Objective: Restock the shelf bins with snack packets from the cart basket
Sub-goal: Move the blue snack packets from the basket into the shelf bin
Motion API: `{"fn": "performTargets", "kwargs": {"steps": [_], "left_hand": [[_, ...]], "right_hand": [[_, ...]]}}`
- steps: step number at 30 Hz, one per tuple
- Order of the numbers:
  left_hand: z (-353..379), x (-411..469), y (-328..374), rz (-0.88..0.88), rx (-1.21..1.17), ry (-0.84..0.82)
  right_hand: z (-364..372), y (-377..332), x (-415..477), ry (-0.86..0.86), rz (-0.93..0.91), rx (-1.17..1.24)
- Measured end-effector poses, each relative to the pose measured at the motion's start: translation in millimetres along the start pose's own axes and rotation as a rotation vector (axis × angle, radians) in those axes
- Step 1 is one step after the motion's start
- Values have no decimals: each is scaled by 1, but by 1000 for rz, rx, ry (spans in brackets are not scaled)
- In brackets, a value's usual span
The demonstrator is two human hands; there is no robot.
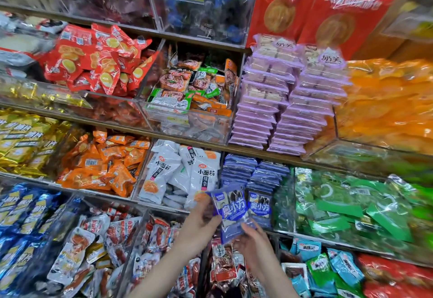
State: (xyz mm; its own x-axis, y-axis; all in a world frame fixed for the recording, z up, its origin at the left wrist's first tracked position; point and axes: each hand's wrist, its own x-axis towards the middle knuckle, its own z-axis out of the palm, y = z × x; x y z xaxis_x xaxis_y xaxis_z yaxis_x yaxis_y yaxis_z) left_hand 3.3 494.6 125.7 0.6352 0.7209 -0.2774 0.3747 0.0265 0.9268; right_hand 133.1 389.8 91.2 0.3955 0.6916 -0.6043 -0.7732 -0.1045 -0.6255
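Blue-violet packets point(230, 208), at least two fanned one over the other, sit between the two hands. The left hand point(201, 215) pinches the upper one by its left edge. The right hand point(253, 242) curls its fingers under the lower one from beneath. A third packet point(259, 204) with the same print stands upright just to their right; whether a finger touches it cannot be told.

All three are at the front of a clear shelf bin point(282, 204), and behind them two stacks point(255, 173) of like packets lie flat, side by side.

In the next bin to the left is a heap of white packets point(173, 171), which the held packet's corner overlaps. To the right, past the clear divider, lie green packets point(351, 206). On the shelf above are two lilac stacks point(281, 105). Both forearms rise across the lower bins, covering part of the brown-and-white packets point(222, 262) there.
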Motion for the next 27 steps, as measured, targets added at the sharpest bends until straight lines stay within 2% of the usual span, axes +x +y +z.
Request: {"fn": "performTargets", "kwargs": {"steps": [4,8,10,14,17,19,21,24,25,27], "left_hand": [[-8,-4,-17,349,646,222],[-19,-7,-47,317,971,193],[-21,-7,-56,312,1041,168],[-22,-5,-59,307,1035,167],[-22,-4,-60,327,996,154],[-22,-4,-59,332,987,157],[-21,-4,-59,333,994,156],[-20,-4,-62,329,996,153],[-20,-4,-63,328,995,152],[-20,-3,-64,331,989,154]], "right_hand": [[-31,-7,9,137,23,63],[-50,-9,25,284,71,97],[-54,-7,34,333,92,165],[-57,-4,44,363,53,366],[-56,-1,44,395,-1,341],[-59,5,45,434,25,160],[-61,8,46,457,40,-271],[-59,3,56,300,-14,-1115],[-56,-3,61,244,-23,-1291],[-51,-14,72,190,-12,-1462]]}}
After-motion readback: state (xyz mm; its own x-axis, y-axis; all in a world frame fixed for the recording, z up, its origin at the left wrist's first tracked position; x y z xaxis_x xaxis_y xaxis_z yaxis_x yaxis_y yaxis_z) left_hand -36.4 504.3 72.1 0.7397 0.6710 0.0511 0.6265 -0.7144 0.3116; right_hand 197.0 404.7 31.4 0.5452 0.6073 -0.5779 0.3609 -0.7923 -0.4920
